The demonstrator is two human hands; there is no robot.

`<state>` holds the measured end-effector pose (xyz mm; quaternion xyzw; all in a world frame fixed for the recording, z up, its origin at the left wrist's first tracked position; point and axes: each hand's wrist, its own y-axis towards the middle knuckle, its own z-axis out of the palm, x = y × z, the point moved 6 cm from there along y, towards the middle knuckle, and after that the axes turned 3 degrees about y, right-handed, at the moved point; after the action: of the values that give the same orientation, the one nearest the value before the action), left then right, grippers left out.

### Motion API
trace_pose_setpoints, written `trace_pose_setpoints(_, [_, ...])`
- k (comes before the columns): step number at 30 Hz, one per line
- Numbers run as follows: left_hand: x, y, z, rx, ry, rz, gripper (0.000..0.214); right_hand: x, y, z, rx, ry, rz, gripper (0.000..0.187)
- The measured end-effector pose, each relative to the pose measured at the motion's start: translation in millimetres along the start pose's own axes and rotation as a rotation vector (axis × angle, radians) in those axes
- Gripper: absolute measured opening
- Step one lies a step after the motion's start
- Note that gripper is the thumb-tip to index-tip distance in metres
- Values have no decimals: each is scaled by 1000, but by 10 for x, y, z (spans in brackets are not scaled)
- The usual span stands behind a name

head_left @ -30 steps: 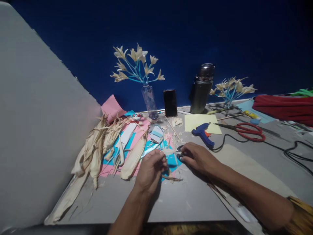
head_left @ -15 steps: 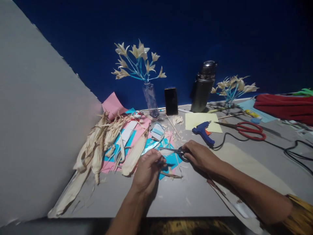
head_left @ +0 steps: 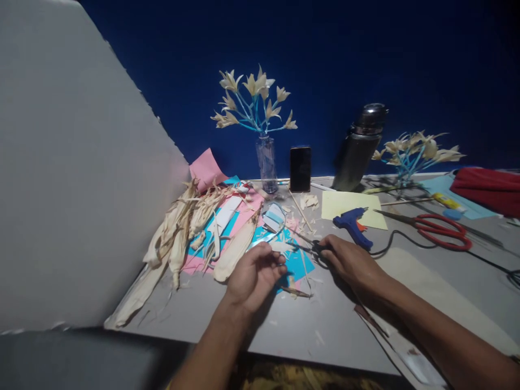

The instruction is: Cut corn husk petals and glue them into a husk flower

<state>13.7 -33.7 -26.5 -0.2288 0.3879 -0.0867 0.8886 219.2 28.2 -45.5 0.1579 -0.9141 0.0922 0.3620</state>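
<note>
My left hand [head_left: 254, 276] is palm up with curled fingers, pinching a small pale piece of corn husk [head_left: 283, 246] that points to the right. My right hand [head_left: 351, 265] grips small black-handled scissors [head_left: 317, 248] by the loops. Their blades are spread and point left at the husk piece; whether they touch it I cannot tell. Beneath the hands lie blue paper [head_left: 303, 264] and husk scraps. A thin brown strip [head_left: 296, 292] rests just below my left fingers. Larger dried corn husks [head_left: 239, 246] lie to the left.
Husk flowers [head_left: 255, 86] stand in a clear glass vase [head_left: 267, 165], beside a phone [head_left: 300, 169] and a steel flask [head_left: 359, 149]. To the right are a blue glue gun [head_left: 352, 225], large red-handled scissors [head_left: 441, 232], a black cord [head_left: 390, 244] and more husk flowers [head_left: 414, 149].
The small scissors' blades have parted, and my right hand has drawn slightly away from the left. The whole view has shifted, so things on the table appear farther right.
</note>
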Motion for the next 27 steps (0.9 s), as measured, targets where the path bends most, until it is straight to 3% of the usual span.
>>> trace_pose_setpoints(2, [-6, 9, 12, 23, 2, -13, 14, 11, -8, 30, 80, 330, 72, 17])
trace_pose_setpoints(5, [-53, 8, 36, 72, 74, 9, 15, 85, -76, 144, 284, 894, 168, 35])
trace_pose_setpoints(7, [-94, -10, 59, 103, 162, 25, 16, 141, -136, 188, 377, 1071, 184, 47])
trace_pose_setpoints(11, [-186, -50, 108, 127, 284, 66, 16, 224, -242, 278, 524, 1093, 212, 46])
trace_pose_setpoints(14, [-225, -38, 142, 133, 304, 84, 15, 290, -267, 313, 560, 1066, 217, 47])
trace_pose_setpoints(22, [-177, 51, 237, 211, 239, 83, 14, 428, -274, 295, 614, 1021, 8, 69])
trace_pose_setpoints(27, [-191, 56, 274, 228, 204, 48, 16, 282, -240, 319, 514, 1025, 124, 63])
